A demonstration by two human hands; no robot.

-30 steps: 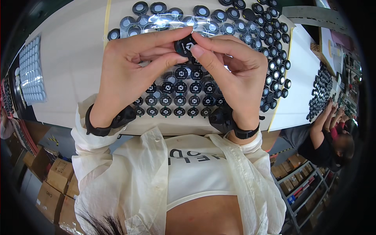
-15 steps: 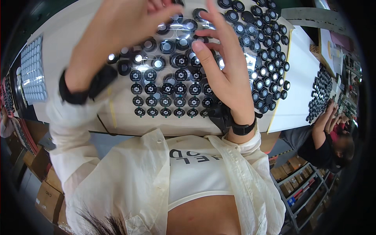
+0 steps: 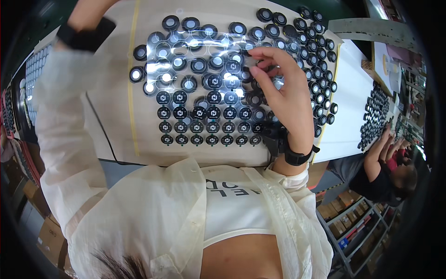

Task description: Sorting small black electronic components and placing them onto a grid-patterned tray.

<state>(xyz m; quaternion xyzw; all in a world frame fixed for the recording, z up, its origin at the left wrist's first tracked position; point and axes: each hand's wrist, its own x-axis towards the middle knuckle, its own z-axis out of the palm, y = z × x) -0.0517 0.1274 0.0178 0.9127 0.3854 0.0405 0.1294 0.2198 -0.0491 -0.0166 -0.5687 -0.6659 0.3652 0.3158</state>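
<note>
My right hand (image 3: pixel 286 88) is over the right part of a clear plastic sheet (image 3: pixel 160 56). Its thumb and fingertips pinch a small, pale translucent piece (image 3: pixel 251 62), too blurred to name. My left hand (image 3: pixel 89 13) reaches past the top left edge of the picture, so its fingers are hidden. Round black stickers with a white mark (image 3: pixel 214 82) lie in rows on the near part of the sheet. Under and around the sheet stand black round discs with light grey centres (image 3: pixel 199 64), some blurred by glare.
Many more black discs (image 3: pixel 319 60) crowd the table's right side, beside a yellow tape line (image 3: pixel 332 88). A sheet of pale round pieces (image 3: pixel 33 74) lies at the far left. At the right, a co-worker (image 3: pixel 378 172) sits near another cluster of black discs (image 3: pixel 375 111).
My left hand has swung from above the discs to the upper left, mostly out of view. My right hand has shifted right and down, its spread fingers drawing into a pinch.
</note>
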